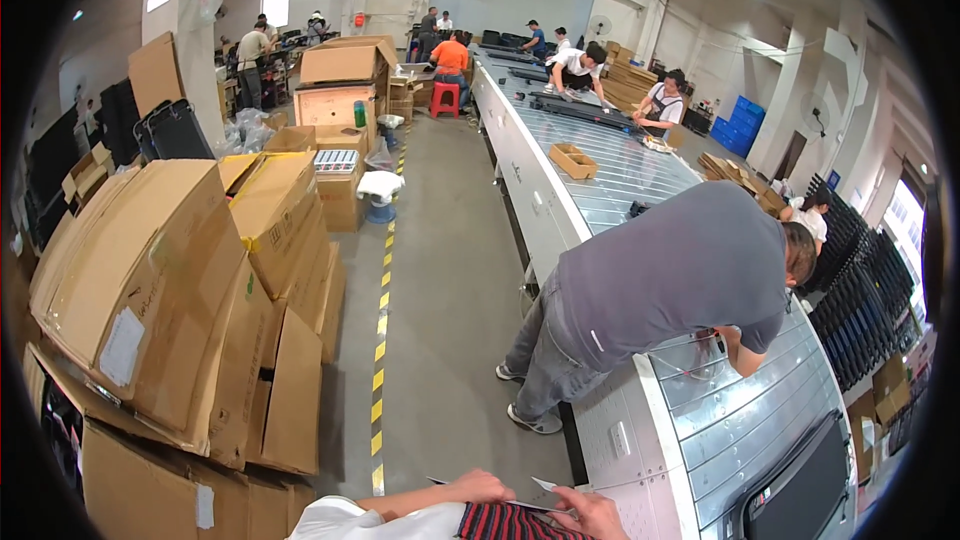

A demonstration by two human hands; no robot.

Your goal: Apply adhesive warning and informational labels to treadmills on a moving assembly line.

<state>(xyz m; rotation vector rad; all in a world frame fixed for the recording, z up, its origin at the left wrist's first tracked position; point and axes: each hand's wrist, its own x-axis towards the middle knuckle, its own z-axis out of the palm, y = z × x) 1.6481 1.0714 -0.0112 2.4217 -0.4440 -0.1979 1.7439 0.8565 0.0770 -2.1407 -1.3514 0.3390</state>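
Note:
At the lower edge, my left hand (478, 487) is closed, its fingers curled around a thin flat piece whose dark, narrow end sticks out on its left. My right hand (588, 514) pinches a thin white sheet (544, 486) between thumb and fingers. The sheet's pale edge runs low between both hands; whether it is one piece or several I cannot tell. Below them lies red and black striped cloth (520, 523) over my front. To the right of my hands is the long conveyor table (700, 430) with a black framed panel (800, 475) on it.
A person in a grey shirt (670, 270) bends over the table close ahead. Stacked cardboard boxes (150, 270) line the left side. Yellow-black floor tape (380, 370) runs along the aisle. Several people work farther along, and a red stool (445, 98) stands there.

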